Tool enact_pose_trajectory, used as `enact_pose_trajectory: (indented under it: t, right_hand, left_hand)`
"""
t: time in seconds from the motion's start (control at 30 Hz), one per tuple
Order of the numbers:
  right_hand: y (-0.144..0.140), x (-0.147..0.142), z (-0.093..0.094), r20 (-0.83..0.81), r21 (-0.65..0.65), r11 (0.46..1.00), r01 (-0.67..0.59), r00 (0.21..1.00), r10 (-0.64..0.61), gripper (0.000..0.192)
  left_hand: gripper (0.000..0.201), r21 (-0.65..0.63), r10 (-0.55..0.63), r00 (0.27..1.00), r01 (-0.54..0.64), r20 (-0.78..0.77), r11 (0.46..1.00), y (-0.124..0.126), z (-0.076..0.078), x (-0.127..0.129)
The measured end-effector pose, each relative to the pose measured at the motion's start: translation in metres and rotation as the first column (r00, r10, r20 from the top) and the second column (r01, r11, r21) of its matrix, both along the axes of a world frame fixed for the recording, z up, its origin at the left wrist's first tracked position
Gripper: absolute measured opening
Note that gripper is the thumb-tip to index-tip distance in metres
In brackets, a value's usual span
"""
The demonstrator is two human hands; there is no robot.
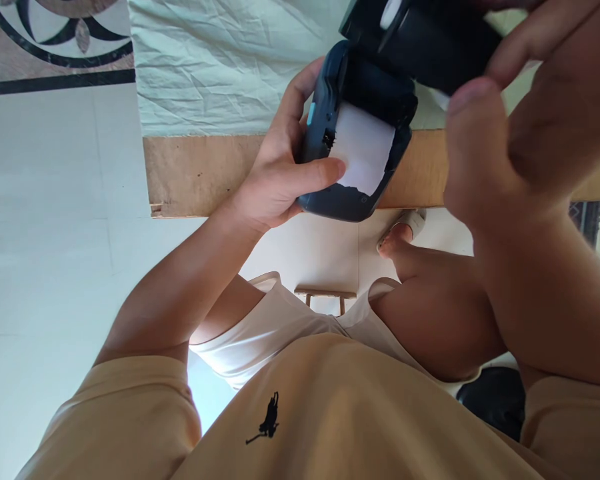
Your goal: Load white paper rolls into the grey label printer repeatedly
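My left hand [285,160] is wrapped round a small dark blue portable printer [350,207], with its thumb lying over the near part. A torn-edged strip of white paper [365,147] covers part of the printer's front, and the thumb tip touches it. Above the paper is a dark open hollow [373,83]. At the upper right, my right hand [525,113] pinches a black lid-like part [440,47] by its corner. That part meets the printer's top end; whether it is joined there I cannot tell. Some right fingers are behind it or out of frame.
Beneath the hands runs a wooden table edge [205,173] with a wrinkled pale green cloth [205,73] over the top. Pale floor tiles [55,220] lie to the left, with a patterned floor panel [60,40] beyond. A small wooden stool [325,292] shows between my legs.
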State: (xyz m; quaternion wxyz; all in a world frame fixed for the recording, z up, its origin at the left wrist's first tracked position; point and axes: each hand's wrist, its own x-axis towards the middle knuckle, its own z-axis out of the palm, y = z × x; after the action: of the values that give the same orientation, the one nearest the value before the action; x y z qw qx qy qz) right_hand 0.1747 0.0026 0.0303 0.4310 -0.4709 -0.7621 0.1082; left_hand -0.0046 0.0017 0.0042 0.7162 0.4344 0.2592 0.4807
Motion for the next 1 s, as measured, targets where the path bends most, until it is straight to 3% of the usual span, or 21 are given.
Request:
enact_pose_trajectory:
  t: [0.1,0.33,0.5,0.63,0.73,1.0]
  right_hand:
    - [-0.003,-0.003,-0.001,0.228,0.145,0.986,-0.085,0.972,0.051,0.023]
    - [0.002,-0.003,-0.008,0.343,0.141,0.979,-0.146,0.935,0.090,0.023]
    - [0.003,-0.005,-0.011,0.199,-0.027,0.996,-0.083,0.976,0.087,0.045]
    - [0.005,-0.007,-0.020,0.091,-0.199,0.953,-0.229,0.964,0.250,0.066]
    - [0.009,-0.008,-0.028,0.042,-0.217,0.933,-0.286,0.952,0.302,0.066]
    - [0.011,-0.009,-0.033,-0.056,-0.230,0.914,-0.334,0.942,0.330,0.063]
  left_hand:
    - [0.043,0.006,-0.010,1.000,0.010,0.002,1.000,0.000,-0.001,0.000]
    - [0.042,-0.006,0.009,0.998,-0.009,0.063,1.000,-0.003,0.004,0.004]
    - [0.042,0.005,0.018,0.999,-0.018,0.045,1.000,-0.004,0.005,0.004]
    - [0.028,-0.032,0.089,0.996,-0.090,-0.028,0.995,-0.006,0.004,0.005]
    - [0.018,-0.066,0.094,0.993,-0.099,-0.069,0.993,-0.006,0.004,0.005]
    - [0.010,-0.082,0.043,0.999,-0.043,0.000,0.996,-0.003,0.002,0.003]
